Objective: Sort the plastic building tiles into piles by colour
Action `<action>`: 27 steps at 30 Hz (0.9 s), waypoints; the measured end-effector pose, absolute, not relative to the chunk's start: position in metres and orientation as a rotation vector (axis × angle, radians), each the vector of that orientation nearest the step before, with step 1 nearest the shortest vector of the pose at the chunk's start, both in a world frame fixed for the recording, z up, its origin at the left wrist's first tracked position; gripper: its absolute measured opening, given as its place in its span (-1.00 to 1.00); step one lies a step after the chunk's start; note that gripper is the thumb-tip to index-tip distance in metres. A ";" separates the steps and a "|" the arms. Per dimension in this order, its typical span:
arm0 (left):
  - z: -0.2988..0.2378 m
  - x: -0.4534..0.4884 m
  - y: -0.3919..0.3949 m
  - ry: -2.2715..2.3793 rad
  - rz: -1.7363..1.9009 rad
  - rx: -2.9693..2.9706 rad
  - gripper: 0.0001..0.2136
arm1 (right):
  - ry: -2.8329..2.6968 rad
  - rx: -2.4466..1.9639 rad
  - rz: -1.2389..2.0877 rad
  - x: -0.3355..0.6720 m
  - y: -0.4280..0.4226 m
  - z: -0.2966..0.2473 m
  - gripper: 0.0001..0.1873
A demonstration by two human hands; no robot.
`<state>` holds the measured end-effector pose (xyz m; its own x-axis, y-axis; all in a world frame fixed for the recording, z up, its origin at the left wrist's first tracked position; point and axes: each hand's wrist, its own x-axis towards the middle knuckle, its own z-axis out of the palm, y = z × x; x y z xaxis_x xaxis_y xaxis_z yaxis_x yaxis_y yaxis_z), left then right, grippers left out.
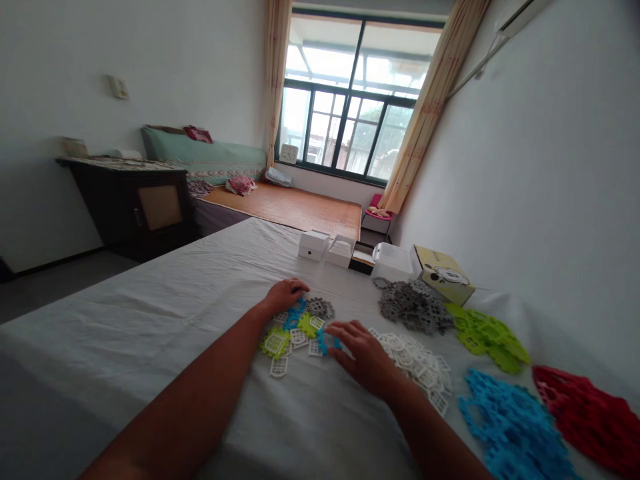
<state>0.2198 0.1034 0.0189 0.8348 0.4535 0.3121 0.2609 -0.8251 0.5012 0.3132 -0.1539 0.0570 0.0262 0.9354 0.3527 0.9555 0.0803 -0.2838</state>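
Observation:
My left hand (287, 295) rests at the far left edge of a small group of plastic building pieces, fingers curled; what they hold, if anything, is hidden. Just below it lies a blue piece (294, 316), with a grey piece (321, 307) to its right. My right hand (359, 348) has its thumb and fingers around the edges of another blue piece (323, 341) at the group's right side. Between and below the hands lie a lime green piece (267, 348) with a white lattice window on it, a second green piece (306, 325) and several loose white window pieces (279, 367).
Piles of white window pieces (417, 363), grey pieces (413, 305), green pieces (487, 333), blue pieces (515, 427) and red pieces (585, 413) lie to the right on the white sheet (165, 313). Behind stand a white box (313, 245), a clear plastic tub (393, 261) and a yellow carton (444, 273).

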 end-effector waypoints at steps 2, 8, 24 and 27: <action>0.018 0.220 0.104 0.517 0.598 2.568 -0.77 | -1.999 -1.844 -0.003 0.305 -0.149 0.054 -0.64; 0.016 0.221 0.106 0.497 0.616 2.583 -0.77 | -1.937 -1.901 0.070 0.309 -0.148 0.047 -0.72; 0.012 0.222 0.110 0.483 0.592 2.584 -0.75 | -1.247 -1.616 0.525 0.326 -0.163 0.066 -0.64; 0.011 0.223 0.112 0.464 0.605 2.588 -0.75 | -1.267 -1.767 0.362 0.340 -0.191 0.084 -0.68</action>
